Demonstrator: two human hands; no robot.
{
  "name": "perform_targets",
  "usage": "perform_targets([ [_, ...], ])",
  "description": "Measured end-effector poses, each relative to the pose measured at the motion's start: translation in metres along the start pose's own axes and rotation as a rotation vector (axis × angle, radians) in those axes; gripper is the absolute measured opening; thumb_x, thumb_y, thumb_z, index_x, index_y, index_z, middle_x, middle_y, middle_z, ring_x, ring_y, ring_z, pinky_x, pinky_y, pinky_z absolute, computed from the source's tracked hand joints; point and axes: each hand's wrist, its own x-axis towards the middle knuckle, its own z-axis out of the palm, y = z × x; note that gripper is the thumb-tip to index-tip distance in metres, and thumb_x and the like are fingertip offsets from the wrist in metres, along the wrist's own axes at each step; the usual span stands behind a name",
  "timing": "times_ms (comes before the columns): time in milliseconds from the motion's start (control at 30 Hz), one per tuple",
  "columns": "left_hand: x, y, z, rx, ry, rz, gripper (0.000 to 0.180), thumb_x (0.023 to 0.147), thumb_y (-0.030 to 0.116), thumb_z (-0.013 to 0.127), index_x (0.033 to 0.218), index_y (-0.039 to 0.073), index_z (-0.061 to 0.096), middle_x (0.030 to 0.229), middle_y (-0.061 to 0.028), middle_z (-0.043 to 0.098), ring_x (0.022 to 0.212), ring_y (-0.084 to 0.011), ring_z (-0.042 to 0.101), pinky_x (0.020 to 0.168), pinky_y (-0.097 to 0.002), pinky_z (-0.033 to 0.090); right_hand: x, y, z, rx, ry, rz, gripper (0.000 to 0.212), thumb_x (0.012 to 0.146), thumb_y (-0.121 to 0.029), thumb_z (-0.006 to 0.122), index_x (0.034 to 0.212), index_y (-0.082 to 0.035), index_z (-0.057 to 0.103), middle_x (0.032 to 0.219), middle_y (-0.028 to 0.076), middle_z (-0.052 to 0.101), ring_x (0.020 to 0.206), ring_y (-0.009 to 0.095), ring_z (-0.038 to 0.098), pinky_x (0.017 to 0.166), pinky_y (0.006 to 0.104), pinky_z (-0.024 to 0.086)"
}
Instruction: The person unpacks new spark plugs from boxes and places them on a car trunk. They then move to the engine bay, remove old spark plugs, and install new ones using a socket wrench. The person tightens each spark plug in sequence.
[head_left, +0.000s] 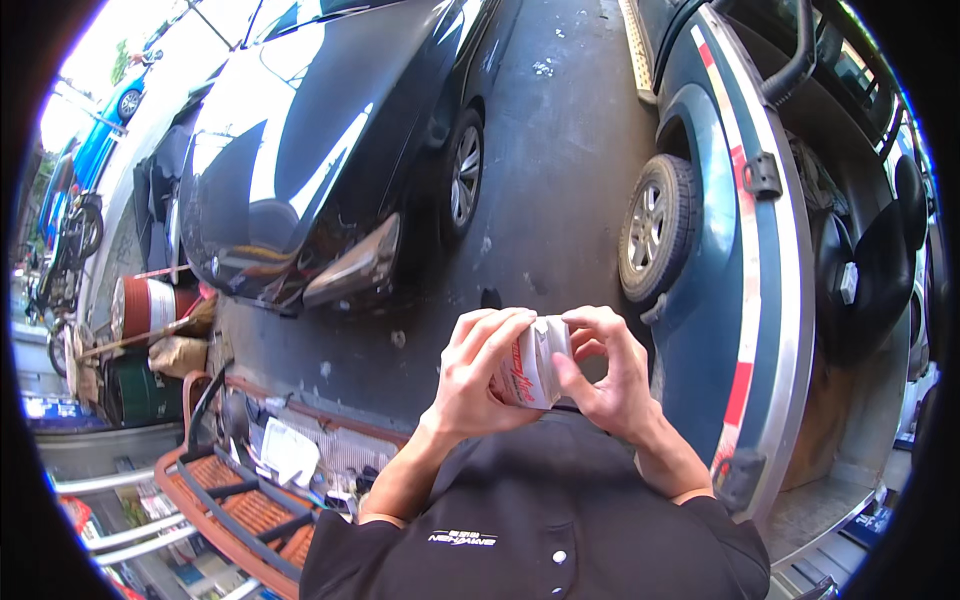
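In front of my dark shirt I hold a small carton (527,372), white and pinkish with red lettering. My left hand (464,372) wraps round its left side, fingers over the far edge and palm against the near side. My right hand (615,370) is curled at the opposite side. Its thumb presses on the pale side face and its index finger reaches the far top corner. White flaps or layered edges show at the carton's top. Whatever is inside cannot be seen.
A dark car (330,130) stands ahead on the left. To the right is a blue-green pickup (715,230) with red-and-white tape. Grey floor (545,130) runs between them. At lower left, a brown slatted bench (215,490) adjoins clutter, a red drum (135,305) and a broom (195,318).
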Motion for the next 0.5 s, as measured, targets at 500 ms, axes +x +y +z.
perform_targets([
  [500, 0.369, -0.287, -0.011, -0.420, -0.511, 0.056, 0.100, 0.059, 0.037, 0.098, 0.143, -0.002, 0.061, 0.132, -0.0207, 0.069, 0.118, -0.0358, 0.070, 0.103, -0.0442, 0.055, 0.384, 0.120, -0.057, -0.164, 0.228, 0.215, 0.018, 0.093, -0.005, 0.080, 0.111, -0.003, 0.076, 0.086, 0.008, 0.067, 0.070, 0.017, 0.065, 0.065, 0.0309, 0.053],
])
